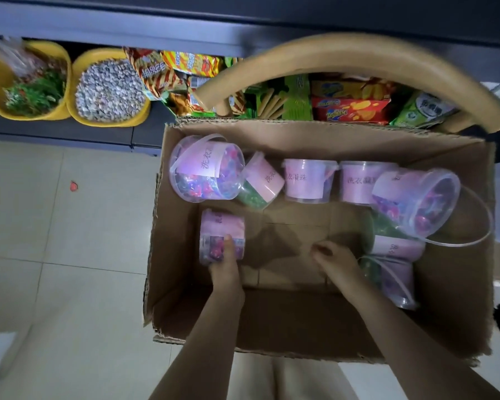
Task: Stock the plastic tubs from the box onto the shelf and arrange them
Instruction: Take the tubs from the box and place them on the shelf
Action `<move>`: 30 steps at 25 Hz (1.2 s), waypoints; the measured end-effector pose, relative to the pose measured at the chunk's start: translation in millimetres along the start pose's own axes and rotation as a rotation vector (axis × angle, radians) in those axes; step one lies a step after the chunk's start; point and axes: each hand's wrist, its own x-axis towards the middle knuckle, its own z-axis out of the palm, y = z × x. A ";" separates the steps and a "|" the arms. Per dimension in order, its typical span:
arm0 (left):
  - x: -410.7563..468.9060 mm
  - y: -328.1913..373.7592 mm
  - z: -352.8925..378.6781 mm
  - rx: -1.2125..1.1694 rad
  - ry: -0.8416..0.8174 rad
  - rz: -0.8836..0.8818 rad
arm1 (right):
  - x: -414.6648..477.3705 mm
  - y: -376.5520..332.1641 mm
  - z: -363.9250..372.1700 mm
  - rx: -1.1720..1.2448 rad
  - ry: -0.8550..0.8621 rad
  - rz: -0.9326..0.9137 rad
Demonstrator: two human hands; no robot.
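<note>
L hand (225, 268) fingers wrapped round a tub (221, 228) lying in the box (272, 327), R hand (334, 259) loosely curled, empty; tub prob light, stiff, slick plastic, so grip round body.

Clear plastic tubs with pink labels (309, 180): eight in the box. Five lie along its far wall, one near its left wall, two overlap at its right wall.
Large tubs among these: two, one in the far-left corner (207, 168) and one toward the right wall (416, 200).
Brown cardboard box (272, 134): one.
Hands: two, the left hand (224, 269) and the right hand (335, 261).
Yellow plastic basins (110, 88): two in full view on the shelf.
Bright foil snack packets (350, 109): overlapping, too many to count.
Small red scrap (73, 186) on the floor: one.
</note>
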 end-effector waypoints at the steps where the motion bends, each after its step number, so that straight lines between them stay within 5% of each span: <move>1: -16.1 18.2 5.4 -0.081 0.018 -0.017 | 3.7 -3.2 2.0 0.013 0.002 -0.012; 8: 2.8 43.6 4.9 -0.064 0.073 -0.013 | 16.4 -37.9 10.2 0.082 -0.009 -0.060; 16: -24.4 52.6 -26.2 0.014 -0.018 -0.069 | -28.2 -148.4 14.2 0.226 0.004 -0.452; 20: -41.1 54.6 -46.7 -0.096 -0.142 -0.065 | -37.3 -194.4 30.6 0.059 0.047 -0.645; 26: -46.6 60.6 -49.8 -0.139 -0.158 -0.012 | -25.5 -218.7 43.5 -0.532 0.074 -0.797; 30: -37.1 60.0 -49.2 -0.145 -0.168 -0.016 | -15.5 -219.1 42.6 -0.592 0.095 -0.829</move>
